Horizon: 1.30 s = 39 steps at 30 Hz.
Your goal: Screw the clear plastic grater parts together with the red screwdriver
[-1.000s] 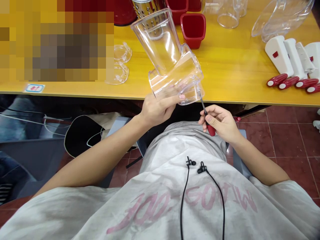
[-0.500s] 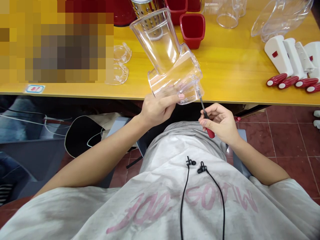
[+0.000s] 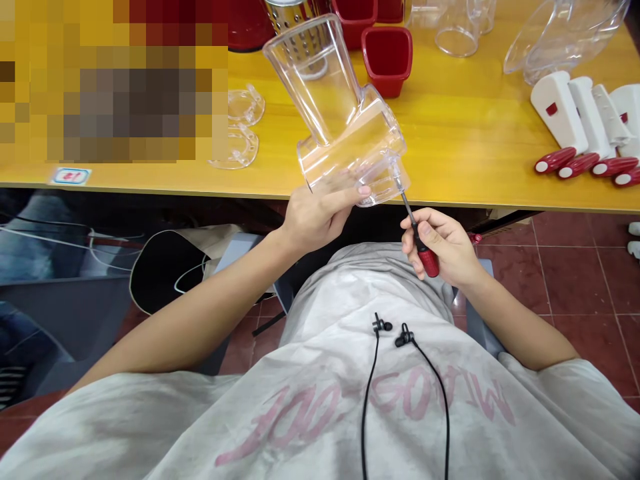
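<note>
My left hand (image 3: 320,217) grips the lower end of a clear plastic housing (image 3: 345,127) with a tall chute, held tilted over the front edge of the yellow table (image 3: 465,147). My right hand (image 3: 445,247) is closed round a small red-handled screwdriver (image 3: 423,247). Its thin shaft points up and left, and the tip rests against the housing's lower right corner.
On the table lie clear ring parts (image 3: 240,127), red square cups (image 3: 387,57), clear cups (image 3: 457,30), a clear curved cover (image 3: 560,33) and white parts with red handles (image 3: 585,133). A perforated metal drum (image 3: 290,17) stands at the back. A black bag (image 3: 165,267) sits under the table.
My right hand has shifted its grip on the screwdriver, and more of the red handle now shows below the fingers. The housing has barely moved.
</note>
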Available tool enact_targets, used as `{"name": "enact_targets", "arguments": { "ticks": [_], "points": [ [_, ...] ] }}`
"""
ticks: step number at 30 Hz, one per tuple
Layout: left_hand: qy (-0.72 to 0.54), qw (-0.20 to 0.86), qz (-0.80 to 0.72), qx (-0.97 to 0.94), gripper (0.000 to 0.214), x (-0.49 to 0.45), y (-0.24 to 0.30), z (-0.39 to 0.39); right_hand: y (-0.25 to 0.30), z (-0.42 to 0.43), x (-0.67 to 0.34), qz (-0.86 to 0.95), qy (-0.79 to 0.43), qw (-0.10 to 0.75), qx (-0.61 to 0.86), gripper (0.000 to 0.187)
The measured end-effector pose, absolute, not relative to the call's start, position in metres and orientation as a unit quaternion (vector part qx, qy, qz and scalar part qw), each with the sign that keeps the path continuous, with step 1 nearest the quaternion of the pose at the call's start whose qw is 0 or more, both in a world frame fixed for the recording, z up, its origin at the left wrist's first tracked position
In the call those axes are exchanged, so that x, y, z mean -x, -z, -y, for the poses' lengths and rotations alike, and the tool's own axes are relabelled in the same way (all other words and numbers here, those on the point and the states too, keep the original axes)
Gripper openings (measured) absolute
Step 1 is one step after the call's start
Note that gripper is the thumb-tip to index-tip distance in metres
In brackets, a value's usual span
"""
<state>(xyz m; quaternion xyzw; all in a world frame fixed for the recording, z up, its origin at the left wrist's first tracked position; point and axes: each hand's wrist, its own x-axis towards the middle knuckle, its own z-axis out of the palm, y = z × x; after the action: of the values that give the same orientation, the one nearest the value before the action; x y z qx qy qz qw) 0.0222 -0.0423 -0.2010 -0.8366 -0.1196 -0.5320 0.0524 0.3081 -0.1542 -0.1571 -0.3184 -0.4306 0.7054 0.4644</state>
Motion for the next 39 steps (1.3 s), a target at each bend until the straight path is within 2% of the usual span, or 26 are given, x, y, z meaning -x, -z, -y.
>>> {"name": "enact_targets", "arguments": {
  "ticks": [4, 18, 24, 29, 36, 39],
  "points": [
    [0.53, 0.062, 0.132, 0.836, 0.06, -0.023, 0.2, 0.044, 0.156, 0.153, -0.31, 0.428, -0.72, 0.446, 0.315, 0.06],
    [0.551, 0.035, 0.149, 0.82, 0.063, -0.02, 0.199, 0.047, 0.149, 0.152, -0.308, 0.414, -0.688, 0.475, 0.36, 0.055],
    [0.545, 0.014, 0.153, 0.824, 0.057, -0.021, 0.2, 0.048, 0.134, 0.156, -0.322, 0.426, -0.699, 0.437, 0.372, 0.051],
    [0.561, 0.021, 0.153, 0.813, 0.051, -0.025, 0.2, 0.049, 0.128, 0.159, -0.325, 0.462, -0.64, 0.47, 0.394, 0.051],
    [0.539, -0.03, 0.209, 0.815, 0.059, -0.019, 0.213, 0.049, 0.11, 0.159, -0.317, 0.464, -0.626, 0.472, 0.412, 0.056],
    [0.529, -0.044, 0.183, 0.827, 0.068, -0.018, 0.21, 0.047, 0.101, 0.158, -0.317, 0.476, -0.609, 0.465, 0.431, 0.06]
  ]
}}
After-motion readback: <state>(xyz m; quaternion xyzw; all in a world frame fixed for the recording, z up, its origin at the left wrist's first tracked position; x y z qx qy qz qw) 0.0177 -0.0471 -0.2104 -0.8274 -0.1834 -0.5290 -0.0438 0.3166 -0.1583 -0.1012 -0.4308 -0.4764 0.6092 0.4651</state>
